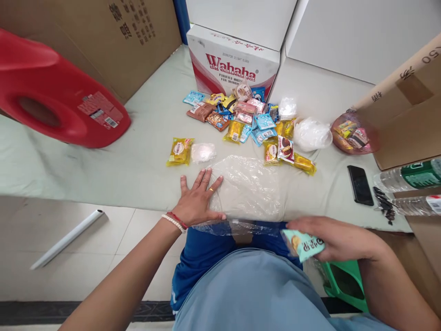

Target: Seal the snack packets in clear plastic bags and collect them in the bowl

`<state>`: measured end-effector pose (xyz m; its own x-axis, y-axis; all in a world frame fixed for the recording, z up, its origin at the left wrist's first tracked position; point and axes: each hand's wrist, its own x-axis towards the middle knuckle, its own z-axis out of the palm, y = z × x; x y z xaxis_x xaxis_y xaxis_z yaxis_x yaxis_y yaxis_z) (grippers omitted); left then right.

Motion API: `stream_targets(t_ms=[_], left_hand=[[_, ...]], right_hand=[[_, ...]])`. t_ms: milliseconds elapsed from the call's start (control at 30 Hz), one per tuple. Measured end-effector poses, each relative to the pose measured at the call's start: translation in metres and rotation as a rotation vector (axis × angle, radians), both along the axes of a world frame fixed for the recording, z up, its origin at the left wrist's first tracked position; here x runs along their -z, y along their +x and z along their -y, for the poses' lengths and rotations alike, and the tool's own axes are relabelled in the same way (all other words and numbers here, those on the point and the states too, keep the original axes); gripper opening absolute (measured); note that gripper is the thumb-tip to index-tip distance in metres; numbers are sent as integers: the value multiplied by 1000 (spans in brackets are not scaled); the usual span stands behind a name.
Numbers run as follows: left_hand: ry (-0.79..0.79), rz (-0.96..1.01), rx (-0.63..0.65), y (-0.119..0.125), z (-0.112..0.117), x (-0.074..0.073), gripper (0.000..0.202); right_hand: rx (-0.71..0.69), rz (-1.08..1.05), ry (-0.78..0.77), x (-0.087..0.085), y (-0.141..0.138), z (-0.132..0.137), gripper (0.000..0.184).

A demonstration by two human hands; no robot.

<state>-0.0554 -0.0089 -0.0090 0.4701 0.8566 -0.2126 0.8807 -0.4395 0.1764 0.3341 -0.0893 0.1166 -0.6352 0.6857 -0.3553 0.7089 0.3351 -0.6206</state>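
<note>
My left hand [199, 197] lies flat with fingers spread on the left edge of a clear plastic bag [248, 188] that hangs over the table's front edge. My right hand [330, 239] is closed on a light green snack packet [303, 244], held low just below the table edge near my lap. A heap of several small wrapped snacks [241, 117] lies behind the bag. A yellow packet [179, 151] and a pale wrapped one [203, 152] sit apart at the left.
A Wahaha carton [234, 62] stands at the back, a red plastic stool [51, 96] lies at left. At right are a pink bowl of snacks [353, 133], crumpled clear bags [312, 133], a black phone [360, 185], water bottles [413, 177] and a cardboard box [409, 110].
</note>
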Motion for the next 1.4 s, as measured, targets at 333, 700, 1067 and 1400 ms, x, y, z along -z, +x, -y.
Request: stream_targets(t_ms=[333, 700, 1067, 1400], left_hand=[[-48, 85, -33, -6, -4, -1, 124], [21, 195, -96, -3, 2, 4, 93], [161, 215, -171, 8, 9, 10, 62], [143, 267, -233, 8, 10, 8, 66]], right_hand=[[131, 82, 331, 51, -136, -96, 72], [153, 196, 334, 70, -144, -103, 73], [64, 367, 470, 76, -154, -98, 71], [101, 259, 477, 85, -150, -93, 78]])
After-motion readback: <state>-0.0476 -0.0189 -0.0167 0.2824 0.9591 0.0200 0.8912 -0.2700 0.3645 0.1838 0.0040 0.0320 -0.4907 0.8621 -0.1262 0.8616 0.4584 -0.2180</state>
